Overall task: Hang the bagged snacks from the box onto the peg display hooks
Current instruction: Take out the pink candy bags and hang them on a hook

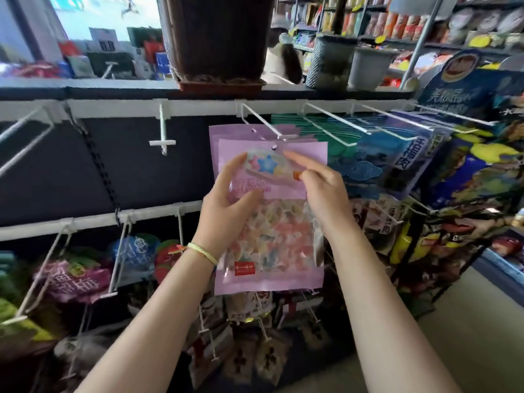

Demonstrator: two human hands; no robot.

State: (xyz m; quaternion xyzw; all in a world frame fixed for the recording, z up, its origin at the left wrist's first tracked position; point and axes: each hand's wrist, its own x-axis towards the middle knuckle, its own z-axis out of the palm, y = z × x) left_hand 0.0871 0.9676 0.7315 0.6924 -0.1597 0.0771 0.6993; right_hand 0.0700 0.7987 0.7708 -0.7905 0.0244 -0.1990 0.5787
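Note:
A pink bag of star-shaped candies (pixel 286 239) hangs in front of me, its punched hole just below the tip of a white peg hook (pixel 279 134). More of the same pink bags (pixel 226 134) sit behind it on that hook. My left hand (pixel 226 205) grips the bag's left side, thumb on the front. My right hand (pixel 320 188) touches the bag's upper right part, fingers spread over the front. The box is not in view.
An empty white hook (pixel 163 137) sticks out to the left, two more at the far left. Blue and green bags (pixel 377 154) fill the hooks on the right. Lower rail hooks carry other snack bags (pixel 133 253). A dark planter (pixel 218 38) stands on top.

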